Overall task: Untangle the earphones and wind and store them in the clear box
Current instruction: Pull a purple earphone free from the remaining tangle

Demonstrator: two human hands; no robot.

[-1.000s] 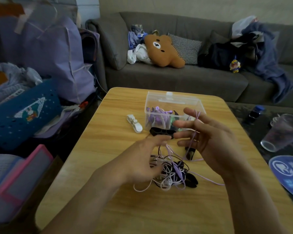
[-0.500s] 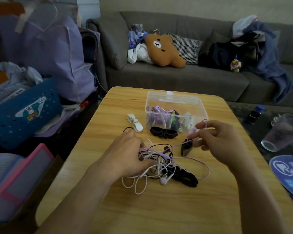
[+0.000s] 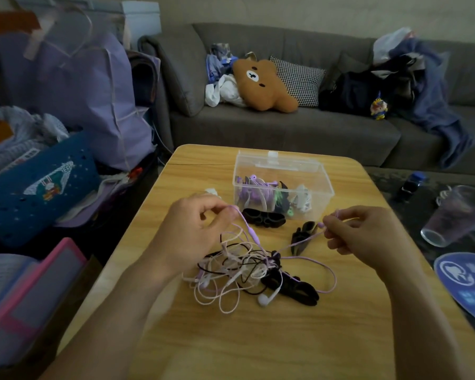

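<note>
Pinching a purple cord (image 3: pixel 299 244) at two places, the left hand (image 3: pixel 195 229) closes its grip on the stretch near the inline remote, and the right hand (image 3: pixel 368 237) closes its grip on the earbud end, both raised a little above the surface (image 3: pixel 258 338). Between them the cord sags down into a tangle (image 3: pixel 236 270) of pink, white, black and purple earphone wires lying on the wood, with a white earbud (image 3: pixel 263 299) poking out at its near edge.

By the look of it, the untangling is in hand but far from finished: the purple cord is only partly free, and the other wires remain knotted together. Behind the tangle stands the clear box (image 3: pixel 283 171), open-topped or lidded I cannot tell, already holding wound earphones in purple, green and white. So some sets seem stored, while at least three or so wait to be separated, wound and put in. Black clips (image 3: pixel 263 218) lie just before the box.
</note>
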